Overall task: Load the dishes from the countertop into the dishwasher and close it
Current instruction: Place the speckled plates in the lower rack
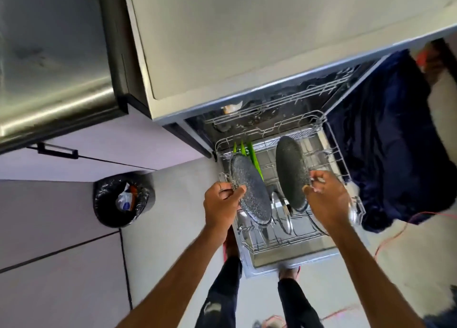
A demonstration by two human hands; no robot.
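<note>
Left speckled plate (249, 194) stands on edge, tilted, over the left side of the dishwasher's pulled-out lower rack (344, 160), just in front of three upright green items (243, 152). The left hand (221, 204) grips its near rim, thumb on the face and fingers curled behind. Right speckled plate (293, 173) is upright over the rack's middle. The right hand (326, 199) pinches its lower rim. Cannot tell if either plate sits in the tines. A glass lid (282, 212) stands in the rack between them. The open door (291, 257) lies under the rack, below the countertop (272, 35). Trash bin (122, 199) on the floor to the left; dark blue cloth (385, 134) and orange cable (395, 231) to the right.
</note>
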